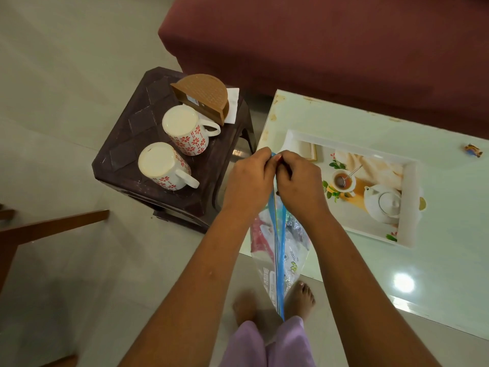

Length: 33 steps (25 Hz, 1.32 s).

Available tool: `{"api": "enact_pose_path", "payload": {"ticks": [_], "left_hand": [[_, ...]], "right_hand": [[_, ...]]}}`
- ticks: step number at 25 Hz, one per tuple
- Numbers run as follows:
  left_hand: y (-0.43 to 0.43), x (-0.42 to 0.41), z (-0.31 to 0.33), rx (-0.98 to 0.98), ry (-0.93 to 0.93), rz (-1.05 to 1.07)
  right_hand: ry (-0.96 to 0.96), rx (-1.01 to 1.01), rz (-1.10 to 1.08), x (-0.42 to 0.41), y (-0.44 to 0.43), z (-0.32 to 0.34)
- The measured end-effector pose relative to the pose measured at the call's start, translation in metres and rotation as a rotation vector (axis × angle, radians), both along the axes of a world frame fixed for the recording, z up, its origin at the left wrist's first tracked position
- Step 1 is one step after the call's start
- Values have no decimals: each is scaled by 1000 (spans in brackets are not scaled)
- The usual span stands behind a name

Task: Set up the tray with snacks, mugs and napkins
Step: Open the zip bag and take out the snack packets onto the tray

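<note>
A clear zip bag (280,247) with a blue seal strip hangs in front of me, holding several snack packets. My left hand (248,181) and my right hand (299,184) both pinch its top end, close together. The white tray (412,181), printed with a teapot and tea cup picture, lies on the pale glass table (449,260) to the right with nothing on it. Two white mugs with red flower patterns (185,133) (164,168) stand upside down on a dark plastic stool (127,154). A brown napkin holder (203,96) stands behind them, with white napkins (234,102) under it.
A maroon sofa (330,43) runs along the back. A small wrapped sweet (473,150) lies on the table's far right. A wooden chair frame (53,226) juts in at the left. My bare feet (272,300) stand on the tiled floor between stool and table.
</note>
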<state>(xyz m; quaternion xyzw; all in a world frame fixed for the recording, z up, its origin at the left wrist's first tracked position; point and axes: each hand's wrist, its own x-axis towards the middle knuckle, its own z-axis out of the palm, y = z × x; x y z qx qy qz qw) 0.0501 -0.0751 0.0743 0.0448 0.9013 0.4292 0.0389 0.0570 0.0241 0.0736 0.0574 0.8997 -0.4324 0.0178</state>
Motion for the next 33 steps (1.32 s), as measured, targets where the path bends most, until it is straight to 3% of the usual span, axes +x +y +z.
{"api": "enact_pose_path", "payload": {"ticks": [6,11,14,18,21,25,33], "left_hand": [[11,-4,-8,-153,110,2],[18,1,-5,-393,172,-49],[19,2,-3,-474,100,-52],[11,-3,2,-227,-78,123],[7,0,-1,-4,-329,93],[12,10,-2,54,-271,186],[11,20,-6,-21,-98,332]], "right_hand": [[23,29,-180,-1,1,-5],[-17,156,-169,-3,3,-4],[-11,204,-150,-3,2,-3],[-3,174,-131,-4,1,-5],[-43,79,-154,0,0,-9],[-199,30,-109,9,0,-12],[-149,93,-228,11,4,-7]]}}
